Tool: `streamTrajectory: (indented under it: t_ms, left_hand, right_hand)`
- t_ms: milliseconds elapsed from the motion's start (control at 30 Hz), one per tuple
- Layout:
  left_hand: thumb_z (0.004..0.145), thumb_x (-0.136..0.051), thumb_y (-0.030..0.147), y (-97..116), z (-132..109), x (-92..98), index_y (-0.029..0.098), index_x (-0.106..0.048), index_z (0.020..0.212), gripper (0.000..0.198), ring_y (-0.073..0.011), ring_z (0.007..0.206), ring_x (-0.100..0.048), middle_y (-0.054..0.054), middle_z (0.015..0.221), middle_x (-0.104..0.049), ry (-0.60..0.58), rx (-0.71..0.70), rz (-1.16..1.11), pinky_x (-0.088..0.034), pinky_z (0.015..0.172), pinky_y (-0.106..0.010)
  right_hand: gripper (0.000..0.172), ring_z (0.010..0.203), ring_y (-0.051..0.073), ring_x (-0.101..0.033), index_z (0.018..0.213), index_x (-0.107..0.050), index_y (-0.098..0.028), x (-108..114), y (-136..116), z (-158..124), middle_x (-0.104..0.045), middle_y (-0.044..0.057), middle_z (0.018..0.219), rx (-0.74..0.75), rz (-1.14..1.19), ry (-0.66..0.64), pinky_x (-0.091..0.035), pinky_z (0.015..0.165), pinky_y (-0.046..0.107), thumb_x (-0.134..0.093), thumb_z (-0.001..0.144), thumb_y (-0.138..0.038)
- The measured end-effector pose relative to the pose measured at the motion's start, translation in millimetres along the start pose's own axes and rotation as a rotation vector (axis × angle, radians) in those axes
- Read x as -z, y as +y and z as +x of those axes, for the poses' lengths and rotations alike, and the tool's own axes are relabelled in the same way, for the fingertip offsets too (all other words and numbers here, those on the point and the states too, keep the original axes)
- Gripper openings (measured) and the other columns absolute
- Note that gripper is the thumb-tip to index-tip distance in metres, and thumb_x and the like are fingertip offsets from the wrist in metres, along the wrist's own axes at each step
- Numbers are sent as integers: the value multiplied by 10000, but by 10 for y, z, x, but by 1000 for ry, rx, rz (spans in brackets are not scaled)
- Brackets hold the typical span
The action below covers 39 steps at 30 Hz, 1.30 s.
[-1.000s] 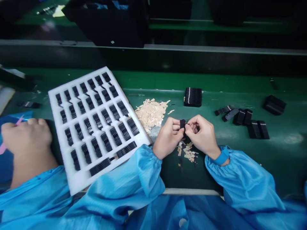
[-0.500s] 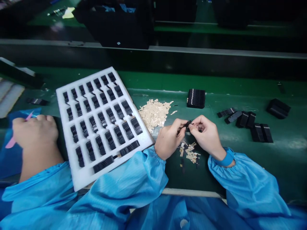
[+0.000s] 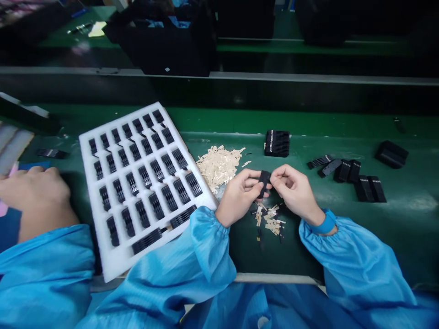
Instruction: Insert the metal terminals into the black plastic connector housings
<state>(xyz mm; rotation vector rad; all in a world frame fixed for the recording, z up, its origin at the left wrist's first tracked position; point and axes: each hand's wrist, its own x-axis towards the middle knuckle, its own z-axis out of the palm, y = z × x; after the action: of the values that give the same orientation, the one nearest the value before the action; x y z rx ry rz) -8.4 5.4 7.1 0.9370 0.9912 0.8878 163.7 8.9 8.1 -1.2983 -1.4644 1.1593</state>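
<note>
A black connector is held between the two hands, above the green desk and just right of the white foam tray. It is pinched by the left hand, whose grip is closed on it. The right hand is brought against its other side with the fingertips touching or nearly touching it, and whether that grip is closed cannot be told. A small scatter of pale strips lies on the desk below the hands, and a larger pile of strips is heaped just beside the tray. Rows of black connectors are seated in the tray. A stack of connectors and loose black pieces are set further right. Another person's hand is seen beyond the tray's left edge.
</note>
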Motion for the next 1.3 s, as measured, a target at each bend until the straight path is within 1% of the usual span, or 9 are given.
streamTrajectory:
  t_ms: [300,467,733,800,900,967,1000,1100,1300]
  left_hand:
    - [903,-659,243,-49,-25,0,136,-627,1152,274,-135,751,-738,-68,914,-755,-18,-56,48,-590,665,-211]
    - [906,-673,304,-22,-15,42,132,-656,1177,321,-148,807,-730,-92,953,-762,-43,-65,54,-575,691,-224]
    - [875,-717,342,55,-41,104,161,-632,1262,435,-106,653,-654,-43,852,-712,-155,73,-194,-501,524,-187]
    - [861,-734,326,57,-39,105,159,-629,1250,436,-97,648,-650,-36,849,-703,-128,90,-247,-477,499,-168]
    - [847,-747,326,55,-33,91,153,-618,1235,443,-97,644,-652,-43,857,-714,-105,100,-284,-467,491,-166]
    - [843,-749,335,51,-26,80,148,-612,1233,454,-105,647,-660,-49,858,-721,-99,99,-276,-477,495,-174]
    - [840,-751,339,49,-22,76,147,-610,1234,461,-108,650,-665,-51,861,-722,-92,94,-271,-483,499,-177]
    - [840,-750,345,44,-19,69,155,-607,1255,479,-111,638,-668,-42,852,-715,-77,63,-259,-498,502,-187]
    - [864,-728,341,50,-40,64,170,-627,1281,462,-102,594,-648,-23,808,-680,-148,81,-252,-501,480,-189]
  right_hand:
    - [162,582,131,-598,812,-578,-199,-10,14,15,-650,4,679,-34,45,13,-419,524,251,-696,855,-303]
    - [251,476,89,-511,814,-577,-197,37,-17,51,-656,-8,653,-88,181,-61,-362,454,229,-747,835,-381]
    - [255,483,85,-497,904,-578,-210,71,-8,49,-626,-28,674,-68,343,-213,-374,474,237,-729,874,-413]
    - [268,477,96,-483,868,-575,-221,138,-12,85,-546,-49,606,-13,362,-82,-370,474,246,-727,868,-442]
    - [448,423,81,-337,689,-463,-230,239,-44,139,-369,-63,564,158,537,382,-303,432,248,-547,930,-598]
    - [525,407,80,-264,629,-377,-232,229,-65,139,-290,-67,540,199,503,510,-270,414,253,-478,947,-637]
    - [525,405,80,-265,624,-380,-234,192,-72,123,-297,-67,529,173,422,479,-253,404,251,-525,930,-635]
    - [400,491,102,-456,734,-542,-216,22,-80,31,-520,-27,601,31,126,11,-373,460,252,-672,880,-565]
    - [286,557,99,-555,861,-525,-219,-90,-42,-53,-626,-26,691,-13,257,-134,-455,542,239,-665,924,-460]
